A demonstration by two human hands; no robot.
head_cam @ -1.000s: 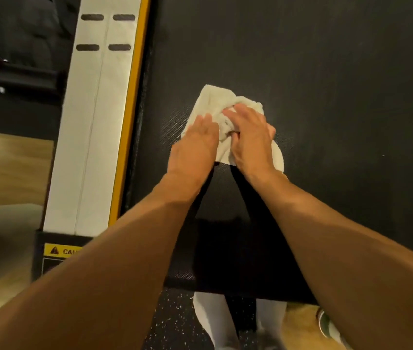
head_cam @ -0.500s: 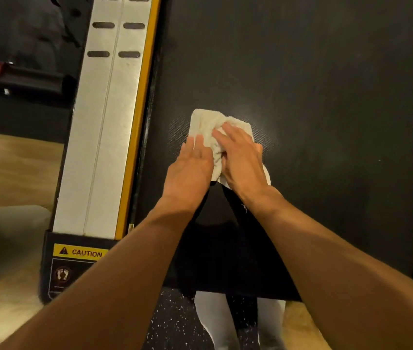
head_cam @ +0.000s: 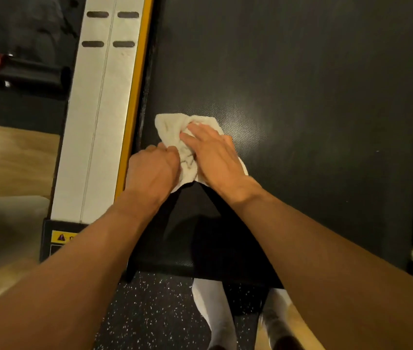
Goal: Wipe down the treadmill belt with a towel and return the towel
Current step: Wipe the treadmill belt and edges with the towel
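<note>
Treadmill belt (head_cam: 301,84): black, textured, fills most of the view. No brand or writing is visible on it.

Side rail (head_cam: 99,122): pale, at 9 o'clock from the belt, with a yellow strip (head_cam: 137,84) between the two. No writing.

Towel (head_cam: 172,127): white, bunched, lying on the belt's left part, just beside the yellow strip. Its long axis appears to run from 11 o'clock to 5 o'clock. Bare belt lies from it toward 12 and 3 o'clock, so the next wiping stroke probably goes that way.

Right hand (head_cam: 213,157): flat on the middle of the towel, pressing it down. Fingers (head_cam: 195,133) are straight, close together, pointing to 10 o'clock.

Left hand (head_cam: 152,170): at the towel's 8 o'clock edge, knuckles up, fingers curled and pinching the cloth. Both hands touch the towel; the right covers more of it.

Warning sticker (head_cam: 60,237): yellow with a triangle sign; the forearm hides its words, so they are unreadable.
</note>
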